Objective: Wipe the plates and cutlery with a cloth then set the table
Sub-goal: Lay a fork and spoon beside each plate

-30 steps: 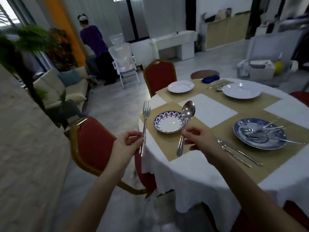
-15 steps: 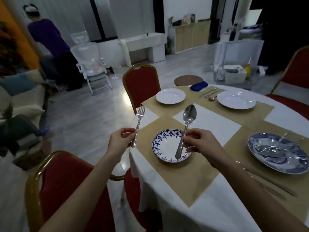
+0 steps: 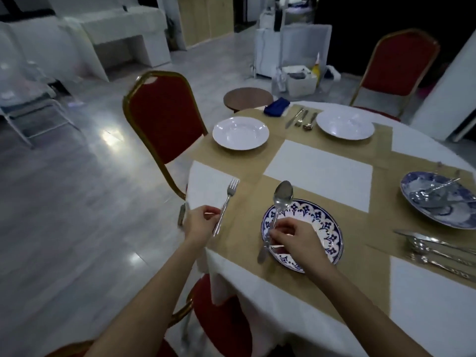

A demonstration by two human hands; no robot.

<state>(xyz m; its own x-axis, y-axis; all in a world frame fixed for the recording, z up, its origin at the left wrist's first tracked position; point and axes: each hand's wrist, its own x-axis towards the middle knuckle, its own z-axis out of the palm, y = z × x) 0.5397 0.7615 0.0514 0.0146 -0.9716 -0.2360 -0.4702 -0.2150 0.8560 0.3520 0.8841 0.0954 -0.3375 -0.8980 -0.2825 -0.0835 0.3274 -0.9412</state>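
1. Holding a spoon (image 3: 279, 212) upright over the patterned plate (image 3: 325, 229) in the right hand (image 3: 296, 240), fingers (image 3: 279, 228) pinched on the handle.
2. Gripping a fork (image 3: 226, 203) in the left hand (image 3: 199, 222), fingers closed, tines up, near the counter (image 3: 425, 300) edge.
3. Judged mid-setting: this place lacks laid cutlery.
4. Further right, blue plate (image 3: 438, 199) heaped with cutlery, probably unsorted.
5. Beyond, two white plates (image 3: 240, 132) set; blue cloth (image 3: 277, 106) lying far.
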